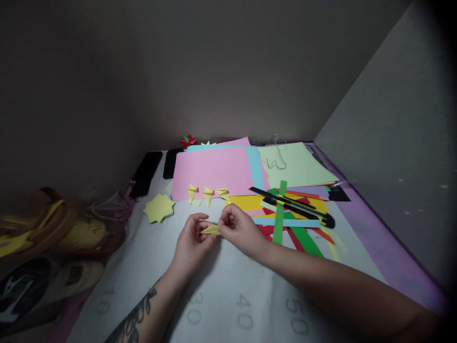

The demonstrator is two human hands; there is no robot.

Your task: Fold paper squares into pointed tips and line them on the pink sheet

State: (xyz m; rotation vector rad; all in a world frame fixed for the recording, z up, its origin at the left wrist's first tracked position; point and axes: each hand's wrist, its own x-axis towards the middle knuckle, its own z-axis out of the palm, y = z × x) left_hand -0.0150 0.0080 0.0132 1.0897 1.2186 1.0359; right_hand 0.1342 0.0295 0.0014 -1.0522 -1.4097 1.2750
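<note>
Between my two hands is a small folded yellow paper piece (211,230), held just above the white mat. My left hand (193,237) grips its left end with thumb and fingers. From the other side, my right hand (238,227) pinches the piece's right end, and my fingertips hide part of it. Just beyond my hands, three similar folded yellow pieces (207,193) lie in a row along the near edge of a pink sheet (214,171). To the left of my left hand sits a stack of yellow star-shaped paper (159,208).
Coloured paper strips (280,219) and black-and-yellow utility knives (303,208) lie right of my hands. Pale green sheets (293,164) are behind them. Two black phone-like objects (149,166) rest back left, near a red-and-green paper star (188,140). Caps (71,233) crowd the left side.
</note>
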